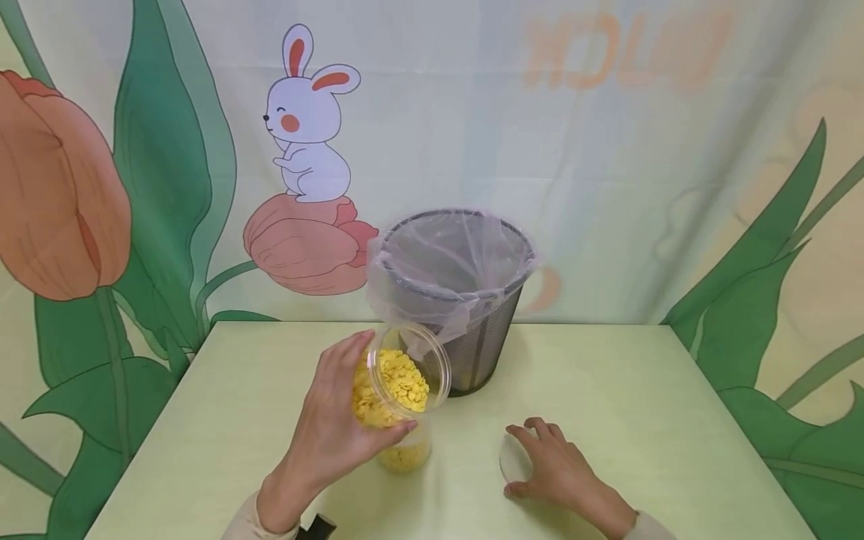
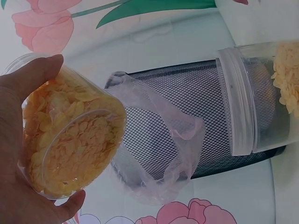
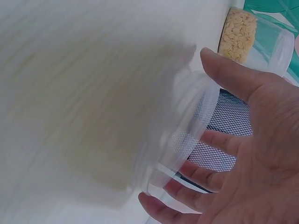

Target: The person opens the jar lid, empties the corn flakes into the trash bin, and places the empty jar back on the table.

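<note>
My left hand (image 1: 327, 424) grips a clear plastic jar (image 1: 364, 397), thumb on one side and fingers on the other. The jar is uncapped and tilted, its mouth toward the bin, with yellow flakes (image 1: 405, 381) inside. Below it a second clear jar (image 1: 405, 456), partly hidden in the head view, stands upright on the table with flakes in its lower part. Over to the right, my right hand (image 1: 560, 469) spans a round clear lid (image 1: 514, 459) at the tabletop. The right wrist view has its thumb (image 3: 226, 72) and fingers at opposite edges of this lid.
Behind the jars stands a black mesh bin (image 1: 475, 352) lined with a thin translucent bag (image 1: 439, 311). The pale green table (image 1: 641, 390) ends at a printed curtain (image 1: 432, 135) with a rabbit and tulips. A small black object (image 1: 320, 527) shows beside the left wrist.
</note>
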Demonstrator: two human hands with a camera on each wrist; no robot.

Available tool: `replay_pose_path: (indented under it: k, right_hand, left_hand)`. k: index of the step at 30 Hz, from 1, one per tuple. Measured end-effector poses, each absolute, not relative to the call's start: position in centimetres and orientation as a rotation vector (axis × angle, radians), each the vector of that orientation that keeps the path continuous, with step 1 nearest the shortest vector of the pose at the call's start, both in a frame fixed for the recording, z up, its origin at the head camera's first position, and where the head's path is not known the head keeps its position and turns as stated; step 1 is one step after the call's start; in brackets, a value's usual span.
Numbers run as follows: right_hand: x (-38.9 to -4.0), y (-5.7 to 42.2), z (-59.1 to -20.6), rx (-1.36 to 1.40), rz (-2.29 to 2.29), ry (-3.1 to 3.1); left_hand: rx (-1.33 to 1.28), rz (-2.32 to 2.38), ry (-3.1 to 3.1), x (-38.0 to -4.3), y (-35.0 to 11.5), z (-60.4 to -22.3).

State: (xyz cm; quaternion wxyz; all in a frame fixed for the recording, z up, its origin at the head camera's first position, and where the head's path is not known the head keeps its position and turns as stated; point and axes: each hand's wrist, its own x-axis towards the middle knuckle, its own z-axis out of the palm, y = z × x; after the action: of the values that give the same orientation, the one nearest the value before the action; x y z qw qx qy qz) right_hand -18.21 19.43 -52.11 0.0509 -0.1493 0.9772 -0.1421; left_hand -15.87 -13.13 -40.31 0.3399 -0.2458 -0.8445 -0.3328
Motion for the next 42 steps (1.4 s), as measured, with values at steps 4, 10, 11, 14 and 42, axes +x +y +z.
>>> replay_pose_path:
  k: [4, 10, 11, 14, 42]
  right_hand:
    - [-18.1, 19.5, -52.3, -0.46, -0.428, 2.962]
    - [-18.1, 19.4, -52.2, -0.478, -0.399, 2.971]
    - [-18.1, 19.4, -52.1, -0.476, -0.394, 2.974]
    - [-18.2, 19.5, -52.1, -0.469, -0.381, 2.976]
    - [-19.4, 19.5, -45.2, -0.675, -0.346, 3.166]
  left_hand:
    - [-0.629, -0.864, -2.212, -15.6, -13.2, -40.3]
    - [-0.635, -0.854, -2.199, -15.7, -13.4, -40.2]
    - [-0.635, -0.853, -2.199, -15.7, -13.4, -40.2]
    - [-0.637, -0.848, -2.198, -15.9, -13.5, -40.0]
    - [-0.635, -0.794, -2.156, -17.1, -14.3, -38.2]
